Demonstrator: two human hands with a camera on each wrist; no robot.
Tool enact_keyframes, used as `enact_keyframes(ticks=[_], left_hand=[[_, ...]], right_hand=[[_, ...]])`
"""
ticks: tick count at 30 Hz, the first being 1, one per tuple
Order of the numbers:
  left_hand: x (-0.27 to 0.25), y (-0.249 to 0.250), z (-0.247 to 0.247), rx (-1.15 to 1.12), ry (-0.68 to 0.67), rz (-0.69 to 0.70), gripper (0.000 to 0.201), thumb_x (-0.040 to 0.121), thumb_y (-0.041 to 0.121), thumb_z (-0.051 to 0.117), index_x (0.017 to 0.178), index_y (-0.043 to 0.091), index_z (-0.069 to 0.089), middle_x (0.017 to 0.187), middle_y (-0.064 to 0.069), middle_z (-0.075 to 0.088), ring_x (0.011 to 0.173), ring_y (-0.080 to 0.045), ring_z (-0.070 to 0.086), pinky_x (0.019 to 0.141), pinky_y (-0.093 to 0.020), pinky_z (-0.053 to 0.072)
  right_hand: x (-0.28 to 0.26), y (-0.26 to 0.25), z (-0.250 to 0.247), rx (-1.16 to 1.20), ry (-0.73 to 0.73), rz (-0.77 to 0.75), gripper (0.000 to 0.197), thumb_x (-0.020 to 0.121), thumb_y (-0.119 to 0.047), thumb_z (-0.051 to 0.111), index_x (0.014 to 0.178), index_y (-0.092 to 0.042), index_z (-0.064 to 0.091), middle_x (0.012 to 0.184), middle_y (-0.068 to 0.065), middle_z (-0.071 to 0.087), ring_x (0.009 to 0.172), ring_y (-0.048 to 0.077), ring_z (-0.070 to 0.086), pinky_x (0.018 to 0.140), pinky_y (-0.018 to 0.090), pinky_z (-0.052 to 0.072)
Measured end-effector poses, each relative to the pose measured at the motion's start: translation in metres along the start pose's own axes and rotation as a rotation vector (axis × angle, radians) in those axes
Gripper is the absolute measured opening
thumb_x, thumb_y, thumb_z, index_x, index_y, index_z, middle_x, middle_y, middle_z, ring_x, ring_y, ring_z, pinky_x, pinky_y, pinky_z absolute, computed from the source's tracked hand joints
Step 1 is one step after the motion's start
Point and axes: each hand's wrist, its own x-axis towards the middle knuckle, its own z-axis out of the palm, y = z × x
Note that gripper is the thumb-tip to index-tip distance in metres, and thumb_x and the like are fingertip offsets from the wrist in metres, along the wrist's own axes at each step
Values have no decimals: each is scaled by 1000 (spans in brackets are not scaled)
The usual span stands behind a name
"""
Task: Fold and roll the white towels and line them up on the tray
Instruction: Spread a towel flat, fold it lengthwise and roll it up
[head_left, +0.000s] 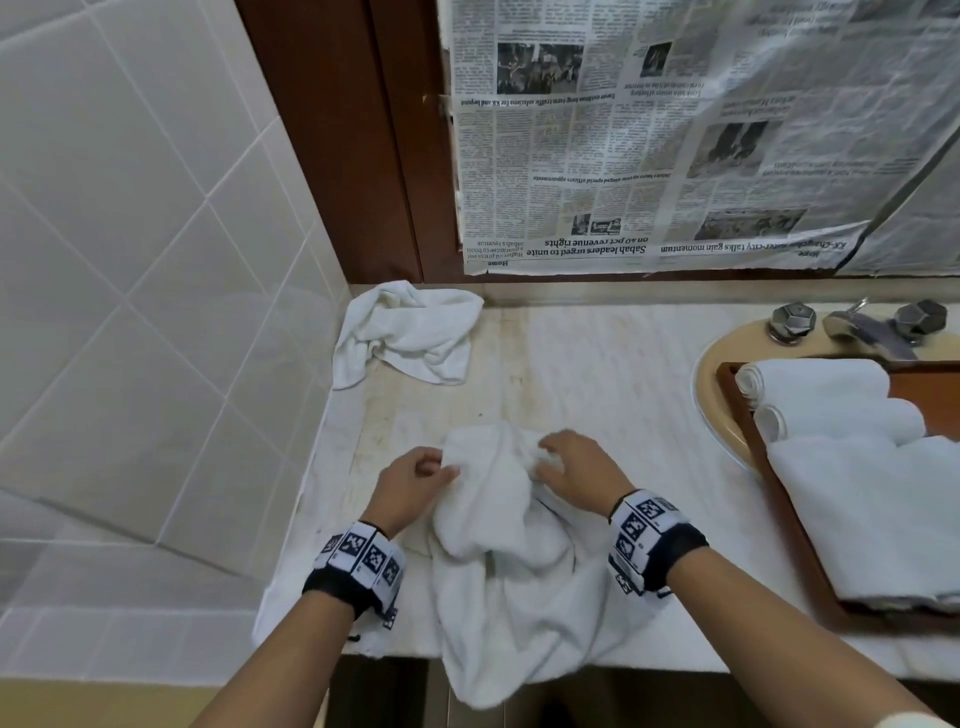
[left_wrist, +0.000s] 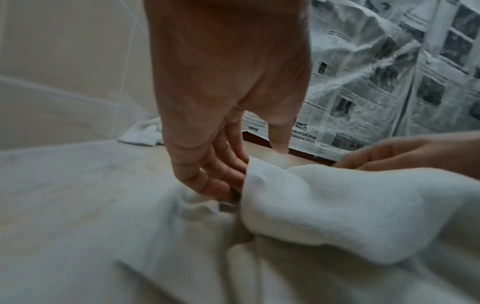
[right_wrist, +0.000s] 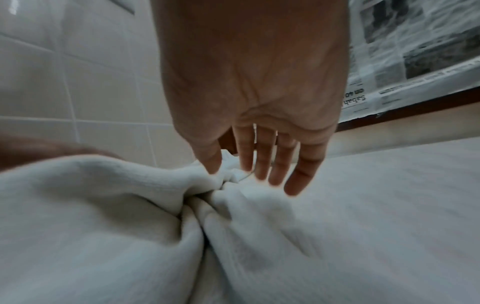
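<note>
On the tray (head_left: 748, 431), rolled towels (head_left: 826, 395), left hand (head_left: 410, 486) and right hand (head_left: 576, 467) pinching crumpled towel (head_left: 498, 519).

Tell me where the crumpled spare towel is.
In the head view, the crumpled towel lies at the counter's back left corner, against the tiled wall.

The marble counter (head_left: 597, 364) carries two crumpled towels (head_left: 410, 332), (head_left: 509, 561) and the wooden tray (head_left: 779, 499).
</note>
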Motion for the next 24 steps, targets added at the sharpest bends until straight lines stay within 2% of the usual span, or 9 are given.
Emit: enact_keyframes(ticks=[3,5,10,13,16,17,19,21,24], left_hand=[[1,16,15,20,45,13,32,84,39,75,111,22,68,103,7,71,97,-16,65,86,-34,53],[-1,26,25,94,31,45,37,86,33,73,119,17,66,110,3,70,100,-19,63,88,-35,50],[-13,28,34,185,-58,52,37,86,26,71,120,14,63,113,0,67,102,-18,61,80,-23,45],[-24,18,24,288,-224,6,30,83,30,70,104,11,61,97,-6,65,89,-23,61,72,-27,44],[-29,8,15,382,-367,-52,25,81,39,69,85,21,53,84,0,57,77,-20,55,70,-33,43],[-31,8,13,368,-348,-47,27,83,42,69,83,23,51,81,5,54,74,-16,52,69,-30,41],[-31,10,14,242,-213,-49,27,86,50,69,96,28,57,89,9,60,81,-11,57,70,-24,42],[-32,16,22,155,-107,-54,37,85,53,70,108,26,62,97,7,65,88,-11,60,67,-18,42],[-34,21,41,219,-58,-18,26,86,44,71,87,19,64,82,1,62,80,-20,58,62,-19,37]], right_hand=[[18,-11,6,80,-8,35,56,99,-33,51,148,-11,36,150,9,39,133,29,40,109,39,35],[27,-11,13,129,-68,112,58,100,-35,49,150,-10,34,148,12,42,131,30,44,109,40,36],[26,-5,24,-50,-84,125,25,98,-36,50,105,-13,54,102,7,56,99,28,58,80,35,45],[12,2,24,-11,-188,155,22,94,-33,59,106,-15,55,101,5,62,91,24,60,78,33,47],[1,8,18,-64,-303,173,22,85,-36,68,93,-16,61,97,0,64,89,20,61,77,31,51],[-2,8,17,-55,-268,170,23,83,-36,69,93,-17,63,98,-2,64,91,20,61,79,32,52],[-6,8,19,4,-128,125,31,86,-36,67,109,-16,60,110,-3,56,103,20,56,87,33,48],[-10,1,25,-2,-136,78,38,87,-32,64,119,-14,55,118,2,49,109,23,49,91,34,43],[-16,-10,41,-53,-200,107,6,89,-15,54,84,-12,54,96,7,57,98,29,59,73,31,42]])
